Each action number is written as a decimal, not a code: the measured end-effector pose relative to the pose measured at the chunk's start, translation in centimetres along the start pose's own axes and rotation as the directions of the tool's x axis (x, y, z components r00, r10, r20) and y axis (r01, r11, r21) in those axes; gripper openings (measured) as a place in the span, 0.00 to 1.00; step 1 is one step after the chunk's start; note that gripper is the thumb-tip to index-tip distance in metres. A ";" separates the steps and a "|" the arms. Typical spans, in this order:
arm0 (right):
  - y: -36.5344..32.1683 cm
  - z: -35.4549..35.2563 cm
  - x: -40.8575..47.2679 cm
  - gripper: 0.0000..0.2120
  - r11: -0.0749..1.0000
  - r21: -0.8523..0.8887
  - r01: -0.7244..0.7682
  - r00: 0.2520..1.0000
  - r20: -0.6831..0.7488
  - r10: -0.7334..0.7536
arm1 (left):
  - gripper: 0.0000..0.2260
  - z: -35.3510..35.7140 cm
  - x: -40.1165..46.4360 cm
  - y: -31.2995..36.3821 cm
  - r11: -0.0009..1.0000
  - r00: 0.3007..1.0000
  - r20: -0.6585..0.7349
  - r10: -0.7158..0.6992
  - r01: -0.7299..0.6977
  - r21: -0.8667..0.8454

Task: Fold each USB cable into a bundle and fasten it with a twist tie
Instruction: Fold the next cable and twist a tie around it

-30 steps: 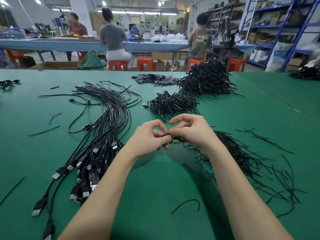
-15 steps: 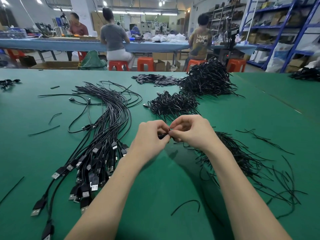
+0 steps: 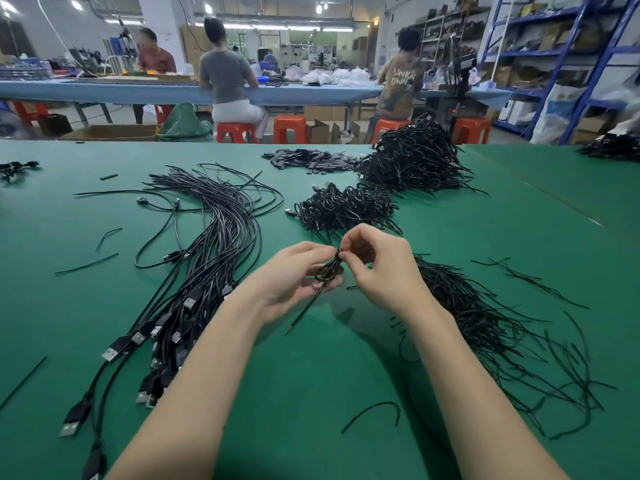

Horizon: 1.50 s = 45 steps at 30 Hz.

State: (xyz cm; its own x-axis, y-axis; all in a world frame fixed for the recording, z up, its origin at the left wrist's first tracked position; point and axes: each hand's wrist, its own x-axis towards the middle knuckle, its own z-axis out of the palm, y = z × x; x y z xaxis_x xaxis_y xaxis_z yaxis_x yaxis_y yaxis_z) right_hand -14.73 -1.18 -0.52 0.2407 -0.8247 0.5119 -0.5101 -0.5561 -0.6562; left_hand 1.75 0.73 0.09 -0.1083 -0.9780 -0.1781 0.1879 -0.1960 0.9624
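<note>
Fastening step: judged midway. A thin black wire twist tie [image 3: 306,308] appears to circle the waist of a small folded bundle of thin black USB cable [image 3: 329,270], and one tail hangs free below it.
Location of bundle: raised above the green-covered work table [image 3: 311,393], between the two hands and directly in front of the person.
Left hand [image 3: 294,282]: wrapped around the bundle from the side, with fingers curled beneath it and thumb above.
Right hand [image 3: 381,268]: thumb and forefinger pinch at the top of the bundle, apparently on the tie's upper end. The exact contact is hidden by the fingers.
Weight: judged very light, so one hand carries it easily.
Stiffness: the cable looks springy, and its loops would likely open if released. The tie is probably soft wire that keeps whatever bend it is given.
Surface: the smooth jacket is likely to slip under a loose grip.
Where to hold: across the middle of the loops, just beside the tie. Take the tie itself by its two ends.
Fragility: low, though sharp kinks near the plugs are best avoided.
Unfolded stock: a long sheaf of black USB cables with silver plugs [image 3: 214,258] lies on the table, left of the hands.
Tie supply: a loose spread of black ties [image 3: 485,323] lies to the right.
Finished work: a heap of tied black bundles [image 3: 346,209] lies beyond the hands.
</note>
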 end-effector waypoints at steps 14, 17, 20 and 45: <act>-1.6 -0.2 0.2 0.10 -0.305 0.756 -0.579 0.610 0.650 0.454 | 0.09 0.7 0.2 -1.2 0.934 0.948 -0.050 0.315 -0.319 -0.162; -1.1 -1.0 0.4 0.11 0.490 0.686 -0.538 0.820 0.293 0.491 | 0.07 0.7 0.3 -0.8 0.959 0.994 -0.069 0.087 -0.102 -0.264; -0.6 -1.9 0.3 0.12 0.939 0.268 -0.214 0.977 0.078 0.200 | 0.04 0.8 0.4 -0.7 0.921 0.998 -0.066 -0.024 -0.004 -0.391; -2.0 0.2 0.3 0.03 0.343 0.686 -0.641 0.730 0.408 0.549 | 0.07 0.7 0.1 -0.2 0.947 0.986 -0.083 0.143 -0.161 -0.280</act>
State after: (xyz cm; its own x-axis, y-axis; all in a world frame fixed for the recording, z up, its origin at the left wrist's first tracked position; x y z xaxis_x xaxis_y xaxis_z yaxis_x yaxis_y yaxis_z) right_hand -13.42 -0.37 0.84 0.2323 -0.9491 -0.2128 0.2375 0.2675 -0.9338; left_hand 1.01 0.71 -0.01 0.0011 -0.9985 -0.0547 0.4682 -0.0478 0.8823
